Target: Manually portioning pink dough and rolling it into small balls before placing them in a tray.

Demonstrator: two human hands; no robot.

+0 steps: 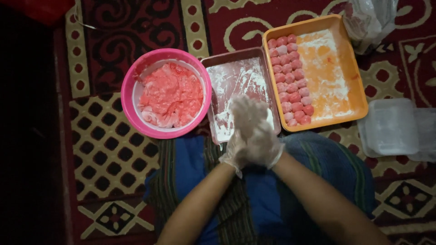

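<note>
- Seen from the head camera, the left hand and the right hand are pressed together palm to palm, both in thin clear gloves dusted white, above the near end of a floured tray.
- Whatever sits between the palms is hidden, so I cannot tell what they enclose.
- Just left of the hands stands a pink bowl with a white inner wall, touching the floured tray's left edge; it holds pink dough, soft, lumpy and streaked with paler patches.
- To the right, an orange tray lies alongside the floured tray; along its left side sit rows of small pink balls, round, smooth and lightly powdered, while the rest of its floor is smeared with flour.
- Clear plastic boxes lie beside the orange tray, to its right.
- Everything rests on a red patterned carpet, and the person's lap is covered by a blue striped cloth.
</note>
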